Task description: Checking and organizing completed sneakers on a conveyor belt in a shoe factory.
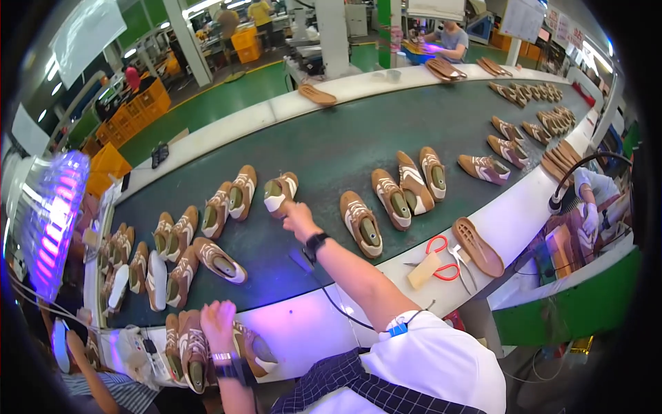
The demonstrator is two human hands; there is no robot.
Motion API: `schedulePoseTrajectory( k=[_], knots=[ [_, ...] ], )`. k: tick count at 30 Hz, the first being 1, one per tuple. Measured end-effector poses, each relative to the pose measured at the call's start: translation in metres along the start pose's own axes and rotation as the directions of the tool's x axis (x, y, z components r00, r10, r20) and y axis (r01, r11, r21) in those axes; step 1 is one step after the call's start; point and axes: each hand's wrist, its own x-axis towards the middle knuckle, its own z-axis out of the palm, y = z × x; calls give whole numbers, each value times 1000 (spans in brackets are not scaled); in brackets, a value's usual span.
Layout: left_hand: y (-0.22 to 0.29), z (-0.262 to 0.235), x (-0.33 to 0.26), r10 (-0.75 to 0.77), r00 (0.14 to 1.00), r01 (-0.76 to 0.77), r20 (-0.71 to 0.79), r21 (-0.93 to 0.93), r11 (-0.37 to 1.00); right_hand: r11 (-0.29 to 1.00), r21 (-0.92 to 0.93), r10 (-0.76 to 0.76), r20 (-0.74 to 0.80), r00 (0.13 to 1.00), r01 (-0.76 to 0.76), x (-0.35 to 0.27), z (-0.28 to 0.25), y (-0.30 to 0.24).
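Note:
My right hand (pixel 301 222) stretches out over the dark green conveyor belt (pixel 303 148), its fingers closed at the heel of a brown sneaker (pixel 281 192) with white stripes. On that wrist is a black watch. My left hand (pixel 218 323) is raised above the white near ledge (pixel 296 331), fingers apart and slightly blurred, with nothing seen in it. Under and beside it stand brown sneakers (pixel 193 348), and another sneaker (pixel 256 350) is partly hidden behind the left wrist. To the right of my right hand, a single sneaker (pixel 360 224) rests on the belt.
Several more sneakers (pixel 183 231) line the belt's left part; three (pixel 412 181) stand right of centre. Red-handled scissors (pixel 448 265), pliers (pixel 463 268), a tan block (pixel 423 270) and a brown sole (pixel 477 246) lie on the ledge. A purple-lit lamp (pixel 58 221) stands left. Co-workers sit nearby.

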Motion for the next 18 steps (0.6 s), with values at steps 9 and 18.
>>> schedulePoseTrajectory(
  k=[9, 18],
  knots=[
    [-48, 6, -124, -298, 955, 298, -13, -10, 955, 252, -962, -727, -115, 677, 107, -82, -159, 0],
    [-108, 101, -84, -329, 916, 238, 231, 346, 907, 835, -550, -97, -127, 987, 12, -78, -209, 19]
  ],
)
